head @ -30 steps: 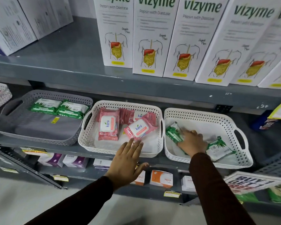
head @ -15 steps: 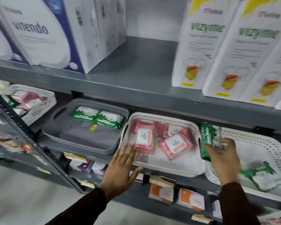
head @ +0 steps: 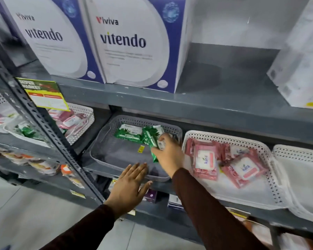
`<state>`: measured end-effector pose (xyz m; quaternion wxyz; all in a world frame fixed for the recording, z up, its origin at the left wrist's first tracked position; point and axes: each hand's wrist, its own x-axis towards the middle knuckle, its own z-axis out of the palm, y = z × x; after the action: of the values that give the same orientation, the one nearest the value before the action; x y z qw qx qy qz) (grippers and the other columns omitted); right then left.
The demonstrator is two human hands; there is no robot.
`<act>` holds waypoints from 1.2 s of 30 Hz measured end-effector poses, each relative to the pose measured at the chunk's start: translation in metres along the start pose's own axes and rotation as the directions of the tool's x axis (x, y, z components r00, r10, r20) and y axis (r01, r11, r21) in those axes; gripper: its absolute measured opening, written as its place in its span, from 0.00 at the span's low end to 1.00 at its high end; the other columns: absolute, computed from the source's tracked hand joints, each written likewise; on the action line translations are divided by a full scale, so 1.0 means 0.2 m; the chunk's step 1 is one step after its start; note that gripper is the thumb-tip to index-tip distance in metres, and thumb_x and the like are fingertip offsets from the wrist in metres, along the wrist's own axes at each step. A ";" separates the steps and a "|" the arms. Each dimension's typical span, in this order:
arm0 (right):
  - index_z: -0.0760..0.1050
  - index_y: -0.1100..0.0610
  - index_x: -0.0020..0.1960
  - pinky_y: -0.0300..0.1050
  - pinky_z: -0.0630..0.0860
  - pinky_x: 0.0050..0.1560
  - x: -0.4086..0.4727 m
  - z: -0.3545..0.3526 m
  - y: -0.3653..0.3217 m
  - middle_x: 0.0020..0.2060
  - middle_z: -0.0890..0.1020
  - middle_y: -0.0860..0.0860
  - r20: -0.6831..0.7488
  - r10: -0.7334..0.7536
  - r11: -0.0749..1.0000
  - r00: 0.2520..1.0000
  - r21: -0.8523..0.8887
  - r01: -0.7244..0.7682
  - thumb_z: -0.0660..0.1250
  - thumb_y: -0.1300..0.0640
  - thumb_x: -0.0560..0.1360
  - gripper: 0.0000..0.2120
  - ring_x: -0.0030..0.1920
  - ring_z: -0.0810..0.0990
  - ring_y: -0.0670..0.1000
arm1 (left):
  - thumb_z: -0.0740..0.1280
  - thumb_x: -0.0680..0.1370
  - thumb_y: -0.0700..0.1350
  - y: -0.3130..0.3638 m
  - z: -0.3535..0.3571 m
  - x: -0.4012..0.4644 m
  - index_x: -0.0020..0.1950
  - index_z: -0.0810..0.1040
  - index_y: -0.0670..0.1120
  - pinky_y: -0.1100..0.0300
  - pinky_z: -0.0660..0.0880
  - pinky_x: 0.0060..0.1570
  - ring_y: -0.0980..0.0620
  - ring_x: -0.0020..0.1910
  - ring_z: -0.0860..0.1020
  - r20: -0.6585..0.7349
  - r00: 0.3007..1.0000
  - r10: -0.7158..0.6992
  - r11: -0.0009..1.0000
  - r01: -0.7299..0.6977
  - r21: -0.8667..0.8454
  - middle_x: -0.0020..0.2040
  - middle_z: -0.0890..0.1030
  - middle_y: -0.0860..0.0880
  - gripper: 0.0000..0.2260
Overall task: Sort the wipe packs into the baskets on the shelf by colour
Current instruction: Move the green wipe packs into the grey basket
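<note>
My right hand [head: 167, 153] is inside the grey basket [head: 105, 156], shut on a green wipe pack [head: 152, 144] held on edge. Two more green packs [head: 129, 133] lie flat at the back of that basket. My left hand [head: 129, 186] is open, fingers spread, with its fingertips at the grey basket's front rim. Right of it a white basket [head: 267, 181] holds several pink wipe packs [head: 205, 159]. Another white basket [head: 296, 156] sits at the far right, its contents out of view.
A white basket [head: 83, 121] with mixed pink and green packs stands left of a slanted metal upright [head: 43, 127]. Large vitendo boxes [head: 126, 42] fill the upper shelf. Small boxes [head: 150, 194] sit on the lower shelf under the baskets.
My right hand carried the green pack leftward from beside the far right white basket into the grey basket. My left hand shifted left to the grey basket's front. My view swung left.
</note>
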<state>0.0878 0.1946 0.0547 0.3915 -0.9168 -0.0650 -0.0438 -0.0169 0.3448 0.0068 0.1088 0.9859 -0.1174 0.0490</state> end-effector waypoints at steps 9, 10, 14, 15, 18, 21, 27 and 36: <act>0.71 0.60 0.70 0.55 0.78 0.59 0.00 0.03 0.05 0.62 0.80 0.64 0.255 0.065 0.986 0.965 -0.167 -0.022 0.61 0.60 0.81 0.18 0.61 0.79 0.65 | 0.48 0.81 0.60 0.05 0.02 0.02 0.72 0.71 0.44 0.50 0.58 0.74 0.45 0.71 0.69 -0.013 0.999 -0.045 0.999 0.045 -0.011 0.71 0.74 0.45 0.28; 0.73 0.58 0.69 0.54 0.78 0.58 -0.02 -0.02 0.06 0.60 0.82 0.63 0.192 0.048 0.995 0.980 -0.090 -0.031 0.61 0.60 0.80 0.18 0.59 0.81 0.64 | 0.46 0.80 0.60 0.07 0.02 0.03 0.71 0.71 0.44 0.50 0.57 0.74 0.46 0.72 0.69 -0.005 0.999 -0.042 0.999 0.042 -0.012 0.71 0.74 0.45 0.30; 0.81 0.54 0.59 0.52 0.80 0.56 -0.16 -0.33 0.27 0.52 0.87 0.53 -0.045 0.130 0.965 0.991 0.234 -0.116 0.66 0.60 0.77 0.12 0.52 0.85 0.54 | 0.43 0.78 0.62 0.27 0.02 0.08 0.72 0.70 0.43 0.51 0.54 0.76 0.45 0.74 0.65 -0.005 1.000 -0.015 0.997 0.015 -0.076 0.72 0.72 0.43 0.34; 0.82 0.54 0.55 0.52 0.80 0.55 -0.20 -0.43 0.36 0.49 0.87 0.52 -0.105 0.173 0.954 0.979 0.265 -0.140 0.66 0.61 0.77 0.10 0.50 0.85 0.53 | 0.42 0.78 0.63 0.35 0.04 0.09 0.73 0.68 0.43 0.52 0.53 0.76 0.45 0.75 0.64 -0.006 1.000 0.008 0.995 -0.008 -0.100 0.73 0.70 0.43 0.34; 0.82 0.56 0.49 0.50 0.80 0.52 -0.29 -0.76 0.67 0.43 0.86 0.51 -0.282 0.327 0.923 0.902 0.299 -0.241 0.67 0.63 0.77 0.07 0.47 0.84 0.54 | 0.45 0.80 0.61 0.57 0.09 0.13 0.75 0.65 0.41 0.49 0.53 0.76 0.42 0.76 0.60 -0.014 0.996 0.090 0.985 -0.092 -0.149 0.75 0.66 0.43 0.32; 0.83 0.60 0.52 0.47 0.77 0.53 -0.40 -1.08 1.00 0.50 0.86 0.57 -0.415 0.444 0.896 0.794 0.209 -0.392 0.66 0.65 0.76 0.09 0.51 0.84 0.59 | 0.48 0.81 0.59 0.80 0.17 0.15 0.74 0.66 0.41 0.47 0.55 0.76 0.42 0.76 0.60 0.023 0.988 0.154 0.978 -0.149 -0.144 0.75 0.67 0.43 0.30; 0.77 0.60 0.63 0.54 0.73 0.62 -0.54 -1.60 1.53 0.62 0.78 0.64 -0.491 0.647 0.689 0.583 0.049 -0.723 0.66 0.57 0.76 0.16 0.63 0.76 0.65 | 0.47 0.82 0.60 1.19 0.28 0.25 0.76 0.63 0.44 0.52 0.50 0.76 0.46 0.77 0.59 0.066 0.974 0.215 0.971 -0.207 -0.121 0.76 0.66 0.45 0.29; 0.65 0.54 0.70 0.56 0.75 0.60 -0.47 -1.74 1.80 0.68 0.64 0.65 -0.330 0.782 0.529 0.529 -0.099 -0.843 0.73 0.47 0.72 0.31 0.61 0.75 0.68 | 0.44 0.80 0.60 1.39 0.33 0.26 0.76 0.64 0.44 0.52 0.50 0.76 0.47 0.76 0.60 0.043 0.984 0.171 0.981 -0.166 -0.100 0.75 0.68 0.45 0.31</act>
<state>0.0402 -0.3119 0.0257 0.2537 -0.8672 0.4277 0.0248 -0.0291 0.0537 0.0055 0.1482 0.9670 -0.2054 0.0268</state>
